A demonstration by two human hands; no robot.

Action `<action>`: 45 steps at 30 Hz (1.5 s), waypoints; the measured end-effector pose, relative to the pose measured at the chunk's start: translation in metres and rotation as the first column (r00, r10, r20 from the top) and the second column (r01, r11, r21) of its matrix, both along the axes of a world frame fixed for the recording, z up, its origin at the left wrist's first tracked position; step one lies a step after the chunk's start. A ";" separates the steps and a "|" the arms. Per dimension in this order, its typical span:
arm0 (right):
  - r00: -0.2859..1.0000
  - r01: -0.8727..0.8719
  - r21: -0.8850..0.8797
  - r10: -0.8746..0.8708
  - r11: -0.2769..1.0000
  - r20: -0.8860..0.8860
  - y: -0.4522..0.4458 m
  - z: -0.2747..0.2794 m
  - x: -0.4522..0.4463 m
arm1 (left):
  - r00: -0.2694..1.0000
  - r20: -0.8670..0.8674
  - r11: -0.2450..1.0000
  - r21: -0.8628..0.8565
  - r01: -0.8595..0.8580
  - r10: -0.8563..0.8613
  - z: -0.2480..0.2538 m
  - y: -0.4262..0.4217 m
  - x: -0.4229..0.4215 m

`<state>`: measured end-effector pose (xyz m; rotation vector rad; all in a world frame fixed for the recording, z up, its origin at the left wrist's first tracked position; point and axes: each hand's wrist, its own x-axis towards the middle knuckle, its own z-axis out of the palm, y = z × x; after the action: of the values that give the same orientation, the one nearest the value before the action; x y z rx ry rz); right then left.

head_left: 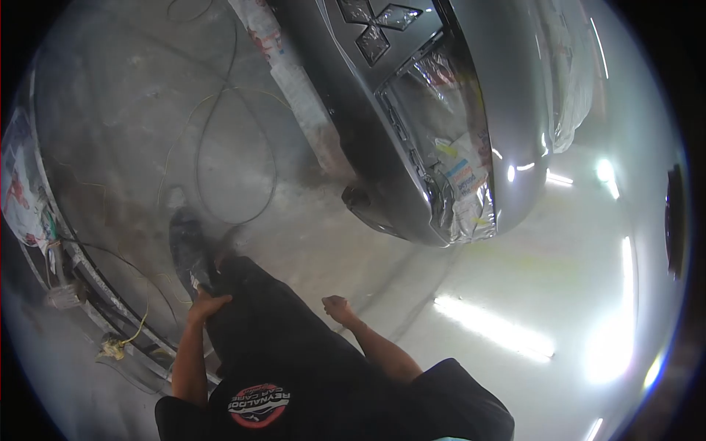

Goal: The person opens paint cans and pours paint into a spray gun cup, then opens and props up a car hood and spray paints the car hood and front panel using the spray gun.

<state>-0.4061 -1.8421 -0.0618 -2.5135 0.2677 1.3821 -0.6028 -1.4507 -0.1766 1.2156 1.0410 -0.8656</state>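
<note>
My left hand (208,303) is beside my dark-trousered leg, its thumb sticking out and its other fingers curled and partly hidden. A small pale patch shows at the fingers; what it is I cannot make out. Out to the right of the same leg, my right hand (338,309) is held in a loose fist above the floor, with nothing visible in it. Ahead stands a grey car (346,88) with a three-diamond emblem (375,33). Clear plastic and printed paper (467,176) cover a recess in its panel. Neither hand touches the car.
A dark hose (273,176) lies looped on the concrete floor (132,88), with a thin yellow cord (193,110) near it. To the left are a curved-looking rail (88,272), a plastic-wrapped bundle (26,191) and a yellow connector (112,347). Bright tube lights (493,327) shine at right.
</note>
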 end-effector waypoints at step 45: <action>0.992 -0.120 0.031 0.121 0.992 -0.030 0.201 0.009 0.035 | 0.908 0.256 0.944 0.094 0.317 -0.331 0.009 0.173 0.026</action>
<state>-0.3715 -1.6409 -0.0524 -2.5226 0.1028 1.4611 -0.5773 -1.2774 -0.1673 1.5309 0.6531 -0.9000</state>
